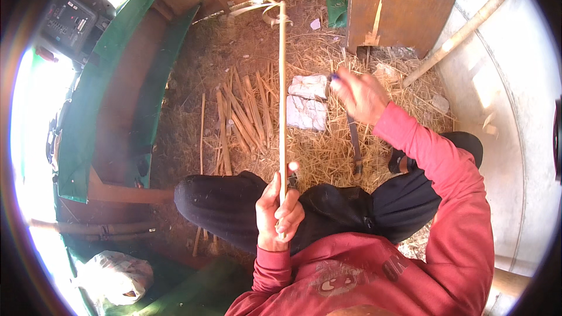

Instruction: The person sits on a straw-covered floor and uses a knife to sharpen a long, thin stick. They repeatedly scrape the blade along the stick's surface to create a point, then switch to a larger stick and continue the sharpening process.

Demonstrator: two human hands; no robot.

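Strip (283, 93) runs up frame centre, left hand (280, 213) fingers wrapped round its lower end, probably to leave the length free; right hand (363, 96), upper right of centre, blurred, grip unclear.

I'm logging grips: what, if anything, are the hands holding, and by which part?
The left hand holds a long pale strip near its lower end. The right hand is blurred; whether it holds anything cannot be told.

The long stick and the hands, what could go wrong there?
The long stick bends sharply near the view's top, so it might snap there. The bare left hand grips it, so splinters could prick. A small bluish thing at the right hand, too blurred to name, could drop into the straw.
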